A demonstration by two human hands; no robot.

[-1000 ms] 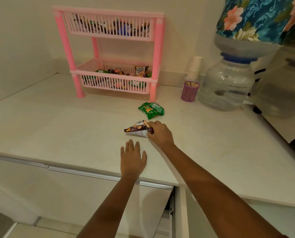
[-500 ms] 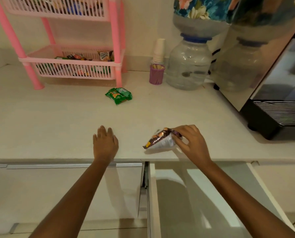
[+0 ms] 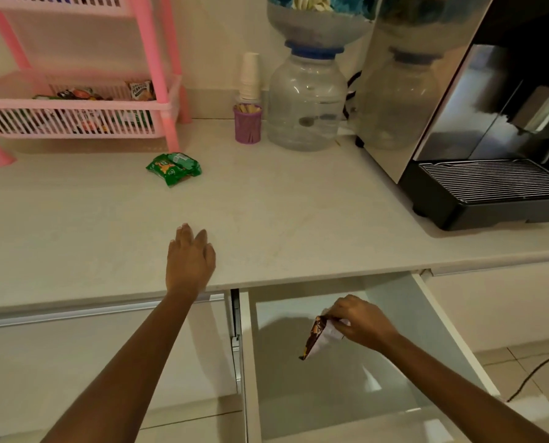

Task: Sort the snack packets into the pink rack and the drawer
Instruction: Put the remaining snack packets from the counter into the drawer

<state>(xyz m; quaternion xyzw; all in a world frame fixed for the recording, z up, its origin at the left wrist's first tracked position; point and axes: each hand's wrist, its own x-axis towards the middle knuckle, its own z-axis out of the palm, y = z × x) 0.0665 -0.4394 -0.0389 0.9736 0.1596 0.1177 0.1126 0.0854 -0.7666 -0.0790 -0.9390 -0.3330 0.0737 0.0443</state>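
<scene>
Nearest us: open drawer [image 3: 298,394], its front cut off by the frame's bottom edge. Over its inside we find the right hand [image 3: 359,321], grip pinched on the top of a brown packet [image 3: 314,338] that hangs tilted. The fingers hide its upper corner, and we cannot read its print.

Left hand [image 3: 188,260]: flat on the worktop [image 3: 298,219] edge, fingers straight, grip holding nothing.

Farther: green packet [image 3: 174,167] on the worktop, just before the pink rack [image 3: 167,91]. Lower basket holds packets half hidden behind slats; upper basket cropped.

Beyond: purple cup [image 3: 247,124], paper cups [image 3: 250,76], water bottle [image 3: 305,103] with its top cropped, coffee machine [image 3: 490,187] partly out of frame.
</scene>
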